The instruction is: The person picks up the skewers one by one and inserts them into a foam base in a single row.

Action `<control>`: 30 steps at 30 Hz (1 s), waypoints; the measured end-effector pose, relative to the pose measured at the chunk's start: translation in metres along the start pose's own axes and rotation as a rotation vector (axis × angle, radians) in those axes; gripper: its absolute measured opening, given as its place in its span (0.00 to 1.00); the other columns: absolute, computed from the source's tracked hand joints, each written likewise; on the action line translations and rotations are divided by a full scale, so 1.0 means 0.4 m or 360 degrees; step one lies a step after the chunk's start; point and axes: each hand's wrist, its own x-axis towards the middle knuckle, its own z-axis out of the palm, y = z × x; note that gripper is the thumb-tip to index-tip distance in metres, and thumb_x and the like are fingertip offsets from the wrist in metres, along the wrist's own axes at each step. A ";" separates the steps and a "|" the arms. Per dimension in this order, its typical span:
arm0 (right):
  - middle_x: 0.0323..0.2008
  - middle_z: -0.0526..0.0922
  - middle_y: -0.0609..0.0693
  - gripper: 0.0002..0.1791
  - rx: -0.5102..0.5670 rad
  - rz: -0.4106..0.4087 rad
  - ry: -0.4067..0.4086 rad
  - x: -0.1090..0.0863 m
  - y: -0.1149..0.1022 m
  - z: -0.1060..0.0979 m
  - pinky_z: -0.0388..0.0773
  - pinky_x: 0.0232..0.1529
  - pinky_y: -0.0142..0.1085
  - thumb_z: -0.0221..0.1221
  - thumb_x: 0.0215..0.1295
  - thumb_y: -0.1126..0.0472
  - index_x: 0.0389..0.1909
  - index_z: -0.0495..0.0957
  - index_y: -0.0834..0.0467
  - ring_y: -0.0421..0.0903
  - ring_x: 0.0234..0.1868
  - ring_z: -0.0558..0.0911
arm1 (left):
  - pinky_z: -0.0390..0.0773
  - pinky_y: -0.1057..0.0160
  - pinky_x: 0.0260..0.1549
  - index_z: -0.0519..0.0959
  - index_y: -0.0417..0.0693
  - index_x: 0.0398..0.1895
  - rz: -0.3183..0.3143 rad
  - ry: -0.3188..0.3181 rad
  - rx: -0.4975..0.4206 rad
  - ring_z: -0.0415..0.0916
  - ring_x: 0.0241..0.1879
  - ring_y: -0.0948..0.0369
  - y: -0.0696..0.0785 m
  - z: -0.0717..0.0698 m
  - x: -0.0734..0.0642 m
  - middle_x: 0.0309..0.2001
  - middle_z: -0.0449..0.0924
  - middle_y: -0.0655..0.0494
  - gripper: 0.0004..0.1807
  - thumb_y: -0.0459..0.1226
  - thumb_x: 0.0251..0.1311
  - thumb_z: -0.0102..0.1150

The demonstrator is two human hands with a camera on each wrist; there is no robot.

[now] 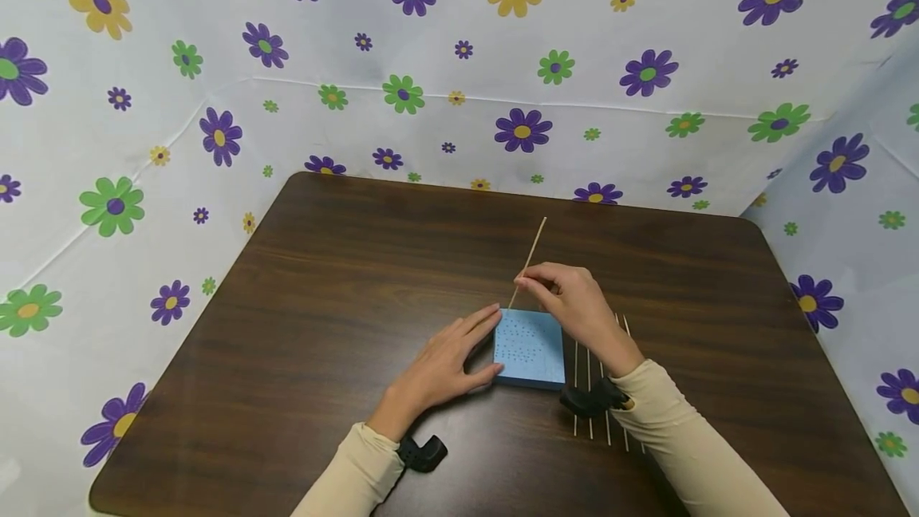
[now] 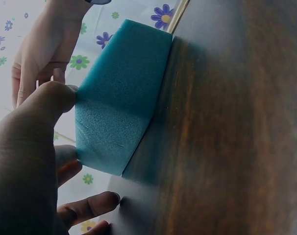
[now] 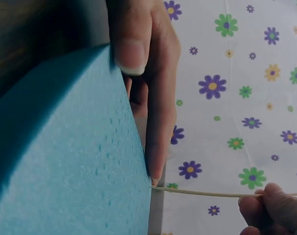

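Lighting and picture condition, three views: head bright and clear, both wrists dimmer and softer.
Head: even, diffuse light, direction hard to tell; flowered cloth (image 1: 459, 70) pale, shading to blue-grey toward the right corner; dark table (image 1: 345, 262) with a soft sheen toward its near edge; blue block (image 1: 527, 349) distinct, its fine pitting readable. Left wrist: backlit, cloth near white at upper left, left hand (image 2: 38, 110) in deep shade, block's near face dusky teal, shadow on the table beside it, grain smeared. Right wrist: muted, upper left corner almost black, block's near surface soft, cloth moderately crisp.
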 end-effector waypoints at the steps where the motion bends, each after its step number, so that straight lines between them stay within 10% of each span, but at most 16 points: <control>1: 0.36 0.91 0.50 0.10 -0.0005 -0.0002 0.0004 0.001 0.000 0.000 0.76 0.28 0.30 0.65 0.72 0.58 0.46 0.90 0.57 0.40 0.24 0.77 | 0.73 0.42 0.70 0.54 0.59 0.85 0.0001 0.0003 -0.0002 0.66 0.77 0.52 0.000 0.000 0.000 0.84 0.52 0.65 0.43 0.59 0.72 0.57; 30: 0.39 0.92 0.49 0.09 -0.0229 -0.0057 -0.0034 0.007 -0.015 0.010 0.87 0.38 0.44 0.64 0.73 0.57 0.44 0.90 0.56 0.44 0.36 0.89 | 0.74 0.43 0.69 0.56 0.57 0.84 0.0006 0.0004 0.0017 0.66 0.77 0.53 0.004 -0.002 0.004 0.84 0.53 0.62 0.43 0.57 0.72 0.58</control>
